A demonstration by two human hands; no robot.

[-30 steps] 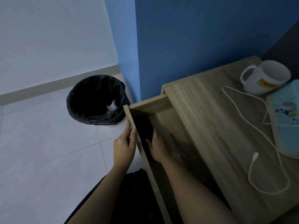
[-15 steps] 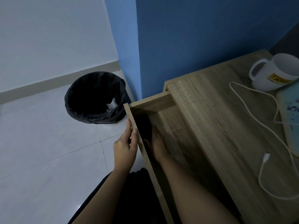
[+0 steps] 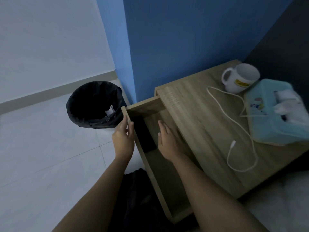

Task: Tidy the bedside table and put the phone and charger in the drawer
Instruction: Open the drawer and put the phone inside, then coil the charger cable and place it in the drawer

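The wooden drawer [image 3: 167, 180] of the bedside table [image 3: 189, 104] stands pulled out. A black phone [image 3: 143, 133] lies flat inside it against the front panel. My left hand [image 3: 123, 139] pinches the top edge of the drawer's front panel, thumb inside and fingers outside. Just right of the phone, my right hand [image 3: 167, 141] hovers over the drawer with straight fingers and holds nothing. The white charger cable [image 3: 234, 123] snakes loosely across the tabletop, its plug end [image 3: 233, 144] near the front.
A white mug [image 3: 240, 77] and a teal tissue box [image 3: 274, 113] stand at the back right of the tabletop. A black-lined waste bin [image 3: 95, 104] sits on the tiled floor left of the drawer. Blue walls close in behind.
My right hand has come up off the phone and out of the drawer, shifting right. The phone stays in the drawer. My left hand remains on the front panel.
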